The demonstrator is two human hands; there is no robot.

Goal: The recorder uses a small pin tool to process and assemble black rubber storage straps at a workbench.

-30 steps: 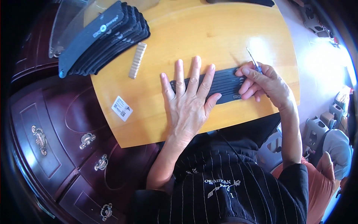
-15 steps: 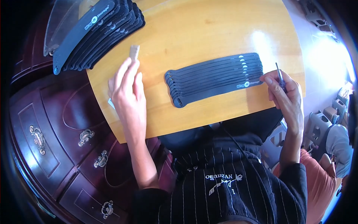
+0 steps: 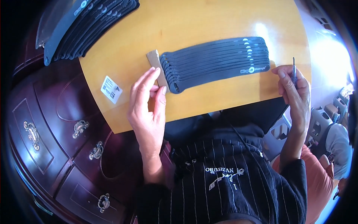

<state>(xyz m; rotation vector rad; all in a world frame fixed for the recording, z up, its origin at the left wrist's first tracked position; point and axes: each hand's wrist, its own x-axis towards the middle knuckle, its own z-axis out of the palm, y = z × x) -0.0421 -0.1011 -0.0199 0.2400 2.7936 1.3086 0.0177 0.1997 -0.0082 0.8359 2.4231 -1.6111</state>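
Observation:
A row of dark grey straps (image 3: 220, 63) lies overlapped like a fan on the wooden table, with slotted ends at the left. Against those slotted ends, a flat brown strip (image 3: 153, 58), perhaps cardboard, stands at a slant. My left hand (image 3: 146, 106) pinches its near part between thumb and fingers. Off the straps' right end, my right hand (image 3: 296, 89) is closed round a slim dark tool (image 3: 294, 67) whose thin tip points up and away. Its index finger reaches toward the straps without touching them. The tool's lower end is hidden in the fingers.
A second fanned stack of dark straps (image 3: 93, 28) sits at the table's far left. A white printed label (image 3: 111, 89) lies by the left edge of the table (image 3: 201, 22). Dark red drawers (image 3: 44, 140) stand at left. At right are a person in orange (image 3: 315, 171) and pale stools (image 3: 278, 136).
My left hand has moved right with the brown strip, bringing it beside the straps' slotted ends. The white label has come into full view. My right hand keeps the tool, slightly farther from the straps.

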